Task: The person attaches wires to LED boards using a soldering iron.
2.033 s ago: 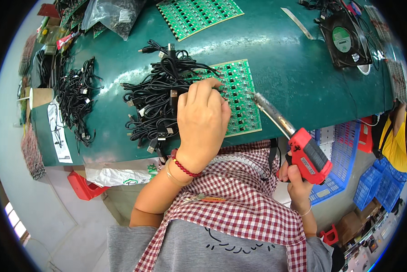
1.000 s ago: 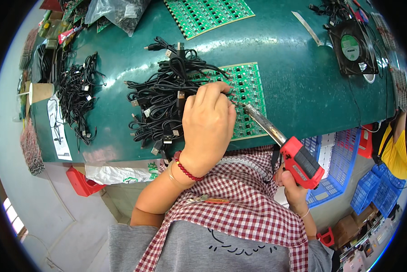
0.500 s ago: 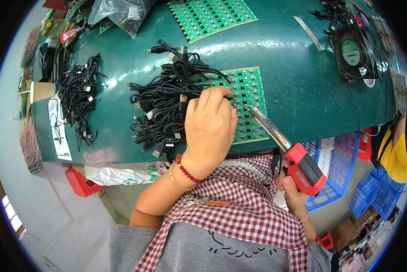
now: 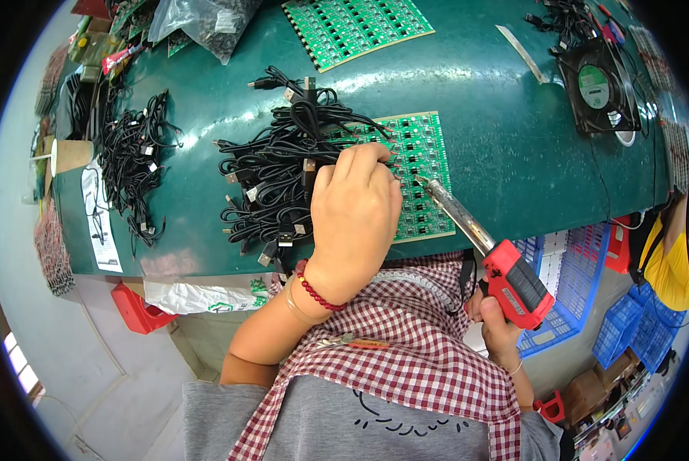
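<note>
My left hand (image 4: 354, 211) is closed in a pinch over a panel of green circuit boards (image 4: 429, 154), at the wire end of a black USB cable; the fingertips are partly hidden. A heap of black USB cables (image 4: 268, 165) lies left of this hand and over the panel's left side, some with thin red wire ends on the boards. In my right hand (image 4: 498, 326) is a soldering iron (image 4: 517, 288) with a red and black handle. Its tip (image 4: 423, 182) points at the panel, just right of my left fingers.
Another circuit board panel (image 4: 360, 31) lies at the far side of the green table (image 4: 506, 161). A second cable bundle (image 4: 133, 161) is at the left, near a paper cup (image 4: 72, 155). A black fan (image 4: 598, 88) and a metal strip (image 4: 523, 55) are at the right. Blue baskets (image 4: 575, 292) stand below.
The soldering iron has shifted very slightly, its tip still by the left fingers. Otherwise both hands keep nearly the same place.
</note>
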{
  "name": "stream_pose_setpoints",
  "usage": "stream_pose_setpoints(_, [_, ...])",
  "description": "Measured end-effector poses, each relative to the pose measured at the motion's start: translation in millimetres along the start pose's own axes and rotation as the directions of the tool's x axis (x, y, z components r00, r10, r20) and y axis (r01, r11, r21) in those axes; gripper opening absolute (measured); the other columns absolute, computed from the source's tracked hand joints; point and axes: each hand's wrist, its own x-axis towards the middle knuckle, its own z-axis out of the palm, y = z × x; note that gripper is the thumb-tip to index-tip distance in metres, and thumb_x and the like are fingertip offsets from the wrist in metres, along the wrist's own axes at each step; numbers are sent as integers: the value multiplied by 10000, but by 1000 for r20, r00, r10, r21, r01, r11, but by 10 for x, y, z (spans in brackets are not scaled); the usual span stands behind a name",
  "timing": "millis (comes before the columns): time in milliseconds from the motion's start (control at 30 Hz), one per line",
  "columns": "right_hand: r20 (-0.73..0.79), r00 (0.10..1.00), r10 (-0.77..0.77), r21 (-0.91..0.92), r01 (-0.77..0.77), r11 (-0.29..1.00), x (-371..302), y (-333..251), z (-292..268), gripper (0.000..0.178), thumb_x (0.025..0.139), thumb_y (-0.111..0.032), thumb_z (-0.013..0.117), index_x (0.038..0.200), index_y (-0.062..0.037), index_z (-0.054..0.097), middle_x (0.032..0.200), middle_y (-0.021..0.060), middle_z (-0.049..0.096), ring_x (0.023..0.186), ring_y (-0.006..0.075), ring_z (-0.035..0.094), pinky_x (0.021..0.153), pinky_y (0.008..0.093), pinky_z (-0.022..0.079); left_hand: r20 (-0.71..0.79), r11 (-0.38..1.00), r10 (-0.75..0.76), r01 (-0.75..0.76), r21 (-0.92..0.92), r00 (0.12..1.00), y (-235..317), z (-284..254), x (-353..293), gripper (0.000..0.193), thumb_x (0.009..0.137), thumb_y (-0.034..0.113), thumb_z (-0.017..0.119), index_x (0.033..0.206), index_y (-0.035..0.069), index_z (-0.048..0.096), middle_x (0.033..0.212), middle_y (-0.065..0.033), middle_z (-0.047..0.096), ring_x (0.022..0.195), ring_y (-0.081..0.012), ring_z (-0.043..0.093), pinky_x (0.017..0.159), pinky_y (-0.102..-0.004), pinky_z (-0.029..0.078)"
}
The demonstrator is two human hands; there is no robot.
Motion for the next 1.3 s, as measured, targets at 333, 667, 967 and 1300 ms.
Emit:
stream_pose_setpoints(333, [-13,1000,19,-21,-19,1000,-95,74,11,94,878,-86,631,921,-7,602,805,13,575,727,109,525,660,281,440,6,999,18,-18,32,1000,23,12,-22,140,672,6,674,726,49,553,986,-47,599,918,-229,575,721,-345,423])
stream_pose_setpoints(667, [69,996,48,-89,-42,995,-57,13,29,66,887,-74,600,853,-22,579,766,4,540,697,99,490,628,280,411,61,999,1,-3,34,998,24,15,-63,159,681,59,690,802,27,592,1017,-53,558,1003,-217,530,760,-351,396])
stream_pose_setpoints(967, [12,1000,4,-3,-4,1000,-85,60,59,105,895,-89,590,836,-4,577,735,17,542,661,104,486,600,273,398,-21,999,25,-24,36,999,29,36,-45,158,645,5,670,719,56,540,984,-46,595,913,-222,571,694,-344,397])
stream_pose_setpoints(1300, [-65,993,-97,-31,95,995,-25,75,134,414,895,-239,606,1171,30,455,624,74,492,515,138,449,493,277,380,115,995,47,-56,77,992,37,-77,-53,134,718,69,642,825,-1,602,1089,-74,559,1060,-232,523,804,-353,408])
